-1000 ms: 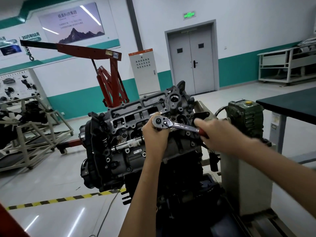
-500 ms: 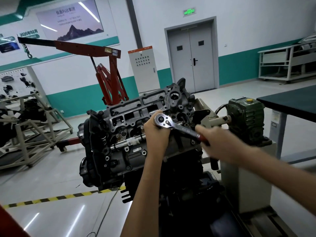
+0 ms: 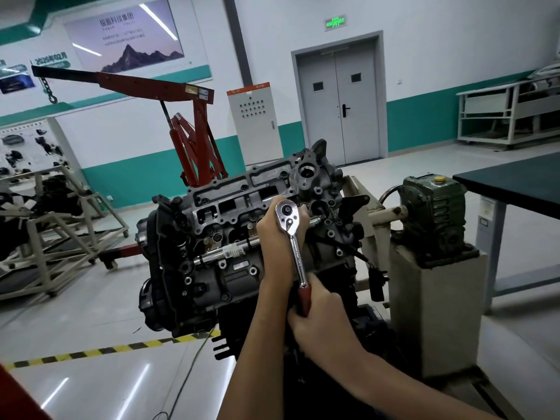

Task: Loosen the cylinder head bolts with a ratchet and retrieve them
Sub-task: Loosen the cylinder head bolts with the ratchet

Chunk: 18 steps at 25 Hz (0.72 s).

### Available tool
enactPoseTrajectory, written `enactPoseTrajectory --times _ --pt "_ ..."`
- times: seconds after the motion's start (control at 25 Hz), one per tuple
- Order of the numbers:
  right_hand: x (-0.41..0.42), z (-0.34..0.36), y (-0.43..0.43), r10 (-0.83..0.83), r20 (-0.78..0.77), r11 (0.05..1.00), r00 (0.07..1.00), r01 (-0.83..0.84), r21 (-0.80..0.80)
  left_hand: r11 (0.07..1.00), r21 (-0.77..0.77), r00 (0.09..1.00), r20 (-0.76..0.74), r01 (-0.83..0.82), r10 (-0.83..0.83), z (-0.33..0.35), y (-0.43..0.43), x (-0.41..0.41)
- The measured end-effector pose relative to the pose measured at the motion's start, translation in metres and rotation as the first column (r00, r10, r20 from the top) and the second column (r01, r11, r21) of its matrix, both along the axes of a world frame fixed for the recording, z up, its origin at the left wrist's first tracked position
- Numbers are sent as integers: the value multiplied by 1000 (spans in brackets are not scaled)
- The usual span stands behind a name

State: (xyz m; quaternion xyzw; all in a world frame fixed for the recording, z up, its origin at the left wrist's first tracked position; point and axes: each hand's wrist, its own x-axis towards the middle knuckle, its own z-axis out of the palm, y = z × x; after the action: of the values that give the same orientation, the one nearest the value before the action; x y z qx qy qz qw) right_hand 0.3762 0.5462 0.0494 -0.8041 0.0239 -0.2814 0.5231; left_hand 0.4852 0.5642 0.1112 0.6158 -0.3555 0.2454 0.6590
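A dark grey engine with its cylinder head (image 3: 242,207) facing me sits tilted on a stand in the middle of the view. A chrome ratchet (image 3: 295,250) with a red grip stands against the head, its round head up and its handle pointing down toward me. My left hand (image 3: 277,234) curls round the ratchet's head and holds it against the engine. My right hand (image 3: 318,316) grips the red handle at the bottom. The bolt under the ratchet is hidden. Several bolt heads show around the head's face.
A green gearbox (image 3: 433,213) on a beige pedestal (image 3: 433,304) stands right of the engine. A dark-topped table (image 3: 515,183) is at far right. A red engine hoist (image 3: 194,137) stands behind. Another stand (image 3: 51,237) is at left, and yellow-black floor tape (image 3: 106,350) runs below.
My right hand has swung the ratchet handle from pointing right down to pointing toward me. My left hand has stayed on the ratchet's head.
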Motion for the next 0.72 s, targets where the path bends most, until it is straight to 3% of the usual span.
enactPoseTrajectory --times 0.08,0.16,0.28,0.36,0.4,0.44,0.52,0.64,0.72 --pt "-2 4 -13 -16 -8 993 1000 15 -119 997 -45 995 -78 56 -59 2 0 2" --pt "-6 16 -55 -62 -56 924 997 36 -381 997 -34 991 -116 66 -69 4 1 5" --pt "-3 63 -123 -179 -75 620 981 53 -783 997 65 999 -38 41 -39 6 4 10" --pt "3 91 -143 -227 20 435 974 120 -892 995 79 999 -14 53 -52 5 6 10" --pt "4 94 -144 -229 26 416 973 122 -901 996 71 998 -18 57 -56 5 7 10" --pt "3 89 -140 -227 -6 445 974 99 -890 996 66 998 -24 57 -56 3 9 9" --pt "-4 58 -116 -171 -108 645 979 28 -763 998 55 999 0 38 -38 0 11 6" --pt "-10 19 -53 -72 -90 932 993 35 -362 999 44 1000 20 15 -15 2 9 2" --pt "-6 6 -18 2 -49 995 999 -7 -98 999 45 1000 -4 31 -31 3 5 0"
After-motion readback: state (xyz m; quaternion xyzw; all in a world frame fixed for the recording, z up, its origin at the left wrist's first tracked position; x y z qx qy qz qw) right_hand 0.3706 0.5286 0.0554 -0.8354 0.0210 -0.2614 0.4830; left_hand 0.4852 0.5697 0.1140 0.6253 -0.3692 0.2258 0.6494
